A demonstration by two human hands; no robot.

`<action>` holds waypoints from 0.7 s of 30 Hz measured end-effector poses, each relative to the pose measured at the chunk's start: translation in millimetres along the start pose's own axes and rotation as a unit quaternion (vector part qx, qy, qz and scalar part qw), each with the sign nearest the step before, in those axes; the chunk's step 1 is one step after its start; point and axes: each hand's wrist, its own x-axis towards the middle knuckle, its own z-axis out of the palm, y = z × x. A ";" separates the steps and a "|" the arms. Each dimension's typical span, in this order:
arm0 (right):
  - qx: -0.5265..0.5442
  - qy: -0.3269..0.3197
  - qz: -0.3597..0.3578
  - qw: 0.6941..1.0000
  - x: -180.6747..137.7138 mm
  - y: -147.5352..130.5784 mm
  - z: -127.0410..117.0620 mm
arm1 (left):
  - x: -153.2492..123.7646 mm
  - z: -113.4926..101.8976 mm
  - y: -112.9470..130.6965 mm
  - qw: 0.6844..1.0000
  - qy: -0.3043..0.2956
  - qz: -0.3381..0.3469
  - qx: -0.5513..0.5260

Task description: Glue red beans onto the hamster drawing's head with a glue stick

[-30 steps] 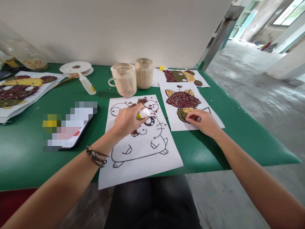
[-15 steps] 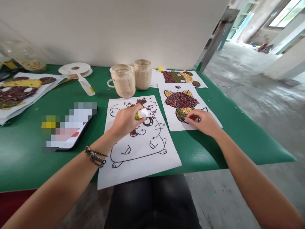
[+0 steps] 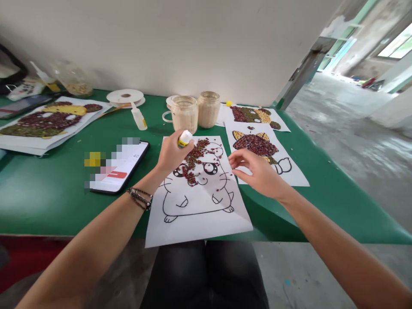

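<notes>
My left hand is closed around a glue stick with a white end and a yellow label, held above the upper left of a paper sheet. The sheet carries a black outline drawing of a hamster. Red and green beans lie in a loose patch across its head and between the eyes. My right hand hovers by the sheet's right edge, over a neighbouring fox picture partly covered with beans. Its fingers are curved, thumb apart, with nothing visible between them.
Two cloudy jars stand behind the sheet. A phone and a nozzle bottle lie to the left. Farther left are bean pictures and a ribbon spool. The green table ends at the right.
The left hand has shifted up and left with the glue stick, uncovering more beans. The right hand has drawn left from the fox picture's lower part, its fingers spreading. The view has shifted slightly.
</notes>
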 end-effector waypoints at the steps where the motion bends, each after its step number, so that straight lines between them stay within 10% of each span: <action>1: -0.008 -0.028 -0.018 0.999 7.6 -4.7 5.5 | 1.0 -0.5 -2.1 1.000 0.009 -0.004 -0.005; 21: -0.180 -0.138 -0.129 0.965 71.6 14.1 61.3 | -2.9 1.4 -0.7 0.998 -0.065 0.003 0.015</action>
